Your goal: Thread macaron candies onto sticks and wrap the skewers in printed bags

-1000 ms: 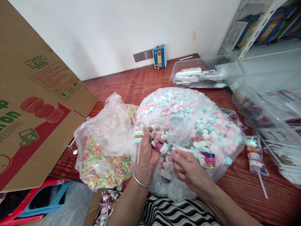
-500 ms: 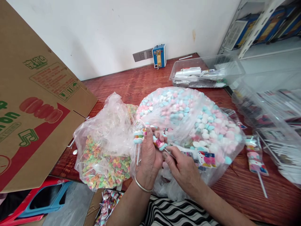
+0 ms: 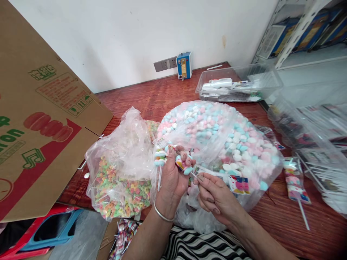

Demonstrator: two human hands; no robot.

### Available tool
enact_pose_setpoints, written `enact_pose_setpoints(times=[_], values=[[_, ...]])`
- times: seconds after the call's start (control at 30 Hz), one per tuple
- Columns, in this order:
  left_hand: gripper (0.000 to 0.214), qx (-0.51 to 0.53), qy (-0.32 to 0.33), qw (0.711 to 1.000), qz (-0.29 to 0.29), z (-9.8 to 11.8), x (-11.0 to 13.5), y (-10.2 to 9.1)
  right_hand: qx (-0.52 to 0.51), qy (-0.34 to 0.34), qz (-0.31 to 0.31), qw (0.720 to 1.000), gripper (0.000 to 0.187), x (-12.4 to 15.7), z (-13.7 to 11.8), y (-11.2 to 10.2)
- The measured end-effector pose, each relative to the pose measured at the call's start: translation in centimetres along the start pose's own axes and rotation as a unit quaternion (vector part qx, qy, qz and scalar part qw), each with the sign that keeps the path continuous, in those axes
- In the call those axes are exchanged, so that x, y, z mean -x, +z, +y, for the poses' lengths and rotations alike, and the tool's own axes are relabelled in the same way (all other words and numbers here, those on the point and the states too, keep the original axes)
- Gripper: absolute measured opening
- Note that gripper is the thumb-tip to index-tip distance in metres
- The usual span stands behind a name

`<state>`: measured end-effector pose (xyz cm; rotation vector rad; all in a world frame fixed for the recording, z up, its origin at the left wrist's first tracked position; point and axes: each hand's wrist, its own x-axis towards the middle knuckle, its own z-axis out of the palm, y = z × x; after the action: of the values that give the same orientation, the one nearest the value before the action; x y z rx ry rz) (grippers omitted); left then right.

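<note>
My left hand [image 3: 173, 177], with a bracelet at its wrist, is closed around marshmallow lollipops. One marshmallow lollipop [image 3: 160, 159] sticks out on its thumb side, its white stick pointing down. Against the fingers lies a second lollipop [image 3: 187, 169], partly covered by a colourful printed wrapper. My right hand [image 3: 217, 196] pinches the end of this second one's stick [image 3: 194, 174] between thumb and fingertips. Behind both hands rests a large clear bag of pink, white and blue marshmallows [image 3: 241, 144]. Printed wrappers [image 3: 238, 184] lie on that bag, beyond my right hand.
A clear bag of small coloured rings [image 3: 121, 191] sits left, beside a big cardboard box [image 3: 54, 119]. At right lies a wrapped lollipop [image 3: 295, 184] near a clear bin of sticks [image 3: 320, 151]. Further back stand a plastic tray [image 3: 238, 94] and a blue device [image 3: 184, 65].
My right hand has drawn slightly right and away from my left, its fingers now at the stick's end. The left hand keeps its hold almost in place.
</note>
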<state>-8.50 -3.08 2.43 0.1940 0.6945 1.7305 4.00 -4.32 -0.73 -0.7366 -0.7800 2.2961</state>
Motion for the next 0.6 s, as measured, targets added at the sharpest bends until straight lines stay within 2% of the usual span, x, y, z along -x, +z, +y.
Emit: enact_pose_setpoints(times=[0.07, 0.23, 0.33, 0.43, 0.53, 0.6], values=[[0.028, -0.033, 0.006, 0.999, -0.014, -0.2, 0.5, 0.2, -0.028, -0.012, 0.014, 0.999, 0.028, -0.1, -0.2, 0.2], [0.055, -0.181, 0.025, 0.983, -0.026, -0.9, 1.7, -0.3, -0.050, -0.039, 0.043, 0.997, 0.030, -0.1, -0.5, 0.6], [0.040, -0.209, 0.026, 0.977, -0.025, -1.3, 1.9, -0.8, -0.060, -0.034, 0.037, 0.997, 0.029, 0.0, -0.2, 1.0], [0.026, -0.192, 0.020, 0.981, -0.030, -1.6, 1.8, -1.0, -0.062, -0.036, 0.032, 0.997, 0.028, 0.1, 0.4, 1.4], [0.022, -0.165, 0.014, 0.986, -0.022, -1.8, 1.8, -0.9, -0.059, -0.037, 0.047, 0.996, 0.037, 0.1, 0.9, 1.6], [0.024, -0.164, 0.012, 0.986, -0.020, -1.8, 1.9, -0.8, -0.045, -0.045, 0.051, 0.997, 0.034, 0.1, 0.9, 1.5]])
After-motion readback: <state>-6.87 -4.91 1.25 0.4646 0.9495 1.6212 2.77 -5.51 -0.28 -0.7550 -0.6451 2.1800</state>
